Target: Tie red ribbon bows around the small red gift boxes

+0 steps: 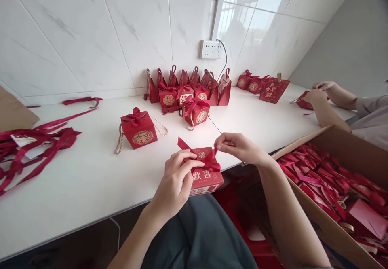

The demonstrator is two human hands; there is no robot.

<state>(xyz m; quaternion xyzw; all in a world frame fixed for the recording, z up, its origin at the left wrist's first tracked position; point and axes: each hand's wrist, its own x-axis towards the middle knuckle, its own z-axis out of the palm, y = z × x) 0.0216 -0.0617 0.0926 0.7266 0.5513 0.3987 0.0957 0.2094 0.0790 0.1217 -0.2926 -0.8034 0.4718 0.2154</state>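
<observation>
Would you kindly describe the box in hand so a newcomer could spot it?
Start at the white table and follow its near edge to the middle. A red box is there, under the left hand; unlike the boxes behind, its ribbon is pinched by the right hand.

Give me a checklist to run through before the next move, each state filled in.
1. Left grip on the red rectangular cardboard box with pale lettering: ok, it lies across the top.
2. Right grip on the shiny red fabric ribbon: ok, it pinches a part near the bow.
3. Ribbon drawn tight: cannot tell from this view.
4. Box wholly within the flat white table: not ok, its near side shows past the front edge.
5. Co-worker's bare hands clear of this box: ok, they are off to the right at another small red box.
</observation>
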